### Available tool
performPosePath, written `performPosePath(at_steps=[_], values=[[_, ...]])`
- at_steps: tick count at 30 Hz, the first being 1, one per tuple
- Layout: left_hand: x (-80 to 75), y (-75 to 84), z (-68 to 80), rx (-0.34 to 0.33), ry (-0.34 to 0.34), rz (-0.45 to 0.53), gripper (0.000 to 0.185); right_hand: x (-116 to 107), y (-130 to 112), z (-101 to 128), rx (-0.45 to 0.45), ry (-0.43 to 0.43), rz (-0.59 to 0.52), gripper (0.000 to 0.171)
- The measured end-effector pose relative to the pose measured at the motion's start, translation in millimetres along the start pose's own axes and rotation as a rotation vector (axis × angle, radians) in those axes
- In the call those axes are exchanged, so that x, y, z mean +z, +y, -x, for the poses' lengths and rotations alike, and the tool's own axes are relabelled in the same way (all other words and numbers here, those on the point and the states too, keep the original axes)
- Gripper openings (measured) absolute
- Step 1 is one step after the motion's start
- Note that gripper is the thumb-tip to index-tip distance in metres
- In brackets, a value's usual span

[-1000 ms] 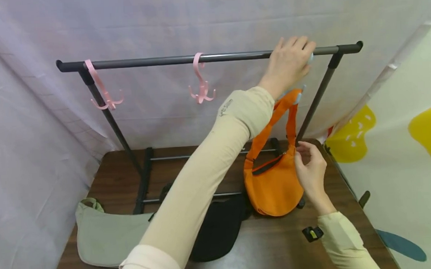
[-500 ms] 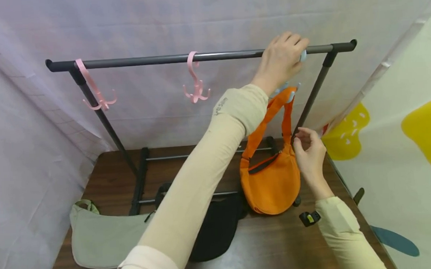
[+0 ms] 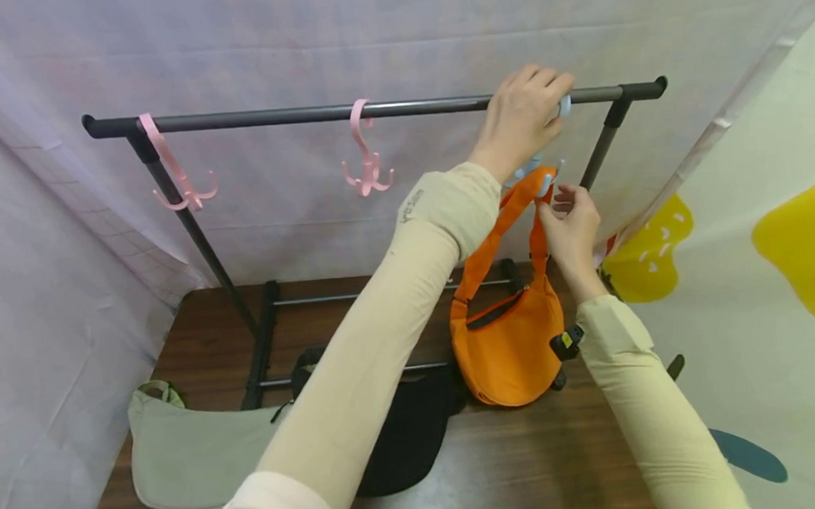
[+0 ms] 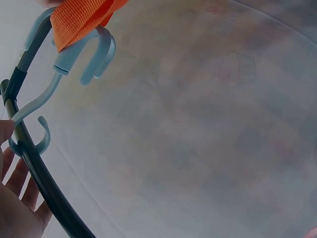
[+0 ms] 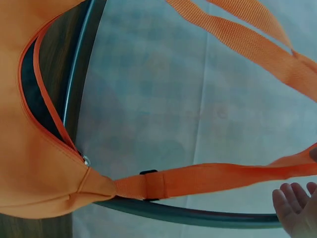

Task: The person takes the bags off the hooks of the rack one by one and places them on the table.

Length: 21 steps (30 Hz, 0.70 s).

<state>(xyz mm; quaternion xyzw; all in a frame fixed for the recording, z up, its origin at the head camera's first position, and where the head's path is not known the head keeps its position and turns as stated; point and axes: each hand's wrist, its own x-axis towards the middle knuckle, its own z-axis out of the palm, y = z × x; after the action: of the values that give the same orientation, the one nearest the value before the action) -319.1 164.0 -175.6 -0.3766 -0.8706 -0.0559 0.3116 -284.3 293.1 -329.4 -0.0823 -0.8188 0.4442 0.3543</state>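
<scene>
Orange woven webbing, the strap (image 3: 537, 228), is pinched by the right hand (image 3: 570, 227). Left hand (image 3: 521, 118) grips the smooth pale-blue plastic hook (image 4: 59, 74) at the dark metal rail (image 3: 269, 116).

Left hand (image 3: 521, 118) covers most of the blue hook (image 3: 564, 106) on the rail (image 3: 303, 115); grip there can't be judged. Left forearm hides much of the black bag (image 3: 406, 439). Right wrist view cuts off the orange bag (image 5: 34, 148) and shows only fingertips (image 5: 292, 206).

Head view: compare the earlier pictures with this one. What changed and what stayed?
The right hand rose from beside the orange fabric bag's zip to its strap near the pale blue plastic hook. The left hand stayed on the dark metal rail; the bag stayed hanging.
</scene>
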Motion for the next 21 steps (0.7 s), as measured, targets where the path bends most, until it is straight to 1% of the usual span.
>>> performPosePath(at_steps=[3,6,14,18,21], values=[[1.0,0.1,-0.3,-0.009,0.000,0.001,0.030,7,1,-6,0.056,0.045,-0.007,0.032],[2.3,2.8,-1.3,-0.009,0.000,-0.001,0.029,9,5,-8,0.061,0.072,0.001,0.028],[3.9,10.8,-3.0,-0.013,-0.006,0.004,0.028,2,15,-10,-0.003,0.096,0.061,0.022],[2.8,11.3,-4.1,-0.021,-0.007,0.007,0.028,-8,14,-15,-0.047,0.134,0.047,0.017],[1.7,10.7,-5.5,-0.026,-0.017,-0.002,0.030,-18,12,-22,-0.099,0.154,0.041,0.017]])
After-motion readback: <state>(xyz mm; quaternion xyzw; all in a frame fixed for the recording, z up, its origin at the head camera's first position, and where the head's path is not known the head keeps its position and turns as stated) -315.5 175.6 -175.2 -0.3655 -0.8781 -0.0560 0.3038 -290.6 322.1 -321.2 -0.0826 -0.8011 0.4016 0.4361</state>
